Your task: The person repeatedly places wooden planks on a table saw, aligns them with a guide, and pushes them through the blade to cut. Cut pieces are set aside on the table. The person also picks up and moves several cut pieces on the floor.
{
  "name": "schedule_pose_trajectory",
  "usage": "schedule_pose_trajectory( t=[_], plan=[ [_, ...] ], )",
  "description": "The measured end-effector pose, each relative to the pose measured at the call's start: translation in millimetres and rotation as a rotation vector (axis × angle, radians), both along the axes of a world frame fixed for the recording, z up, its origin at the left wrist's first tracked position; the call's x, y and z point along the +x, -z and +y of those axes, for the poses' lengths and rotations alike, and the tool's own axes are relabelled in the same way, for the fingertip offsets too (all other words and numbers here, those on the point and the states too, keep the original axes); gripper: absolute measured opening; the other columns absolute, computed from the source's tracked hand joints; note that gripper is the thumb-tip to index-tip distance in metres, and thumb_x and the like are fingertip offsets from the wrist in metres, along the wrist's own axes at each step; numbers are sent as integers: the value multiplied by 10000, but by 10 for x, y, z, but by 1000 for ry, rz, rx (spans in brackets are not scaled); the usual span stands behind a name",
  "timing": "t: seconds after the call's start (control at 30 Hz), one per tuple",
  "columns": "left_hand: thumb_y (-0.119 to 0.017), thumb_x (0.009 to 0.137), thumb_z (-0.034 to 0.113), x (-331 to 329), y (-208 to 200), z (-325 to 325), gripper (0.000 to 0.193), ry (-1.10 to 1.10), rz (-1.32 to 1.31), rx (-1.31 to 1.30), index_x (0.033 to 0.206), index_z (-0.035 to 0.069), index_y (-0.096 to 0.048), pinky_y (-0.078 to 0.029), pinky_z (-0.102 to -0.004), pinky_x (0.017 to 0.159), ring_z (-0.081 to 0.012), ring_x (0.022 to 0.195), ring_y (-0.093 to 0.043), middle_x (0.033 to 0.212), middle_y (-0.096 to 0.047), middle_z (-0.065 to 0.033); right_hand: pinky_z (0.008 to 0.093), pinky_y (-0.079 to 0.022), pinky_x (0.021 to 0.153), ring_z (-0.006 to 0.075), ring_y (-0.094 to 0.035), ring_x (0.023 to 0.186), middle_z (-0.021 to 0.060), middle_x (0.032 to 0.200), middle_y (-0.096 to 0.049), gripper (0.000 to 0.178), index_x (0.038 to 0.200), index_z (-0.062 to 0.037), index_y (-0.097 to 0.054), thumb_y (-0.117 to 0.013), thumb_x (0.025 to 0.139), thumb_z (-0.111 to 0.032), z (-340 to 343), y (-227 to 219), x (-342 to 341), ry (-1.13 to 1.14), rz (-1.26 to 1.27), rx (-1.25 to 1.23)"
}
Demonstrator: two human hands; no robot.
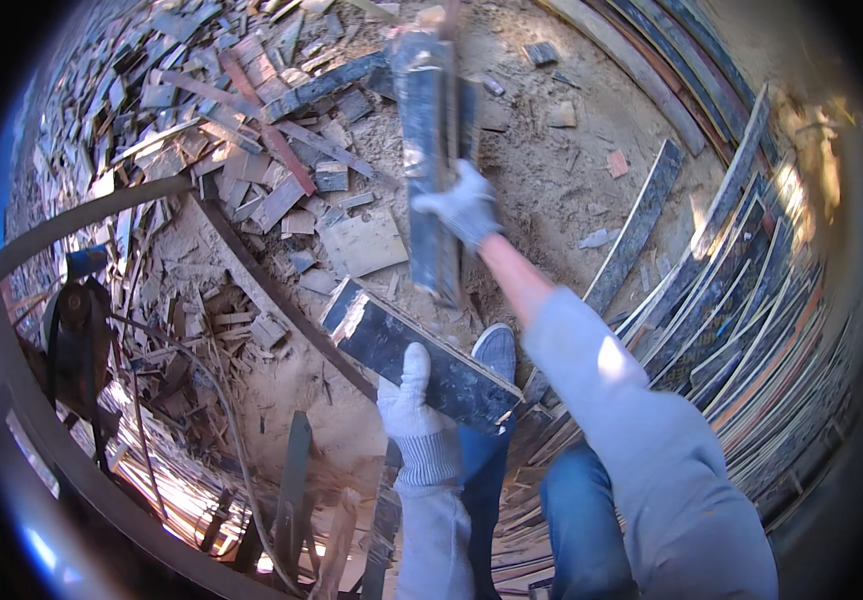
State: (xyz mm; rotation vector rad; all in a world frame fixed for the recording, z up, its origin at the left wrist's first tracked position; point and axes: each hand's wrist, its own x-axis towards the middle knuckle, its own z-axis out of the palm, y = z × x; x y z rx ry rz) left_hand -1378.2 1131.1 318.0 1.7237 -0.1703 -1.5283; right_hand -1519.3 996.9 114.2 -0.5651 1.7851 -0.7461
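My left hand (413,408), in a pale knitted glove, grips a short dark board (416,350) with a chipped, pale-edged end. Its thumb lies across the board's top face. Reaching forward, my gloved right hand (466,208) is over the near part of a stack of long dark boards (421,130), its thumb and fingers spread. Whether the palm touches the boards cannot be made out. The stack's right side is blurred.
Wood offcuts (151,90) heap up at the far left. A curved metal frame (81,215) with a pulley (75,303) stands at left. Long boards (741,330) are piled at right, one plank (636,225) slanting across sandy ground. My shoe (494,350) is below the stack.
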Motion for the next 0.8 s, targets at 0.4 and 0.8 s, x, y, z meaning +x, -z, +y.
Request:
schedule_pose_trajectory(
  t=[0.4, 0.8],
  plan=[
    [-763, 989, 435, -268, 89, 670, 576, 184, 531, 4, 1400, 67, -598, -532, -382, 1020, -204, 1198, -641, 1329, -661, -20, 468, -340, 1266, 363, -430, 1507, 270, 1628, -417, 1382, 1692, 4, -44, -986, 706, -217, 1777, -2358, -951, -460, -192, -265],
    [-736, 1000, 256, 97, -119, 367, 466, -179, 438, 264, 1373, -8, -645, -550, -462, 1097, -316, 1185, -704, 1299, -727, -165, 369, -558, 606, 244, -706, 715, 116, 812, -730, 302, 813, -52, -673, -666, 1048, -241, 1232, -1668, -618, -802, 377, -404]
  ],
)
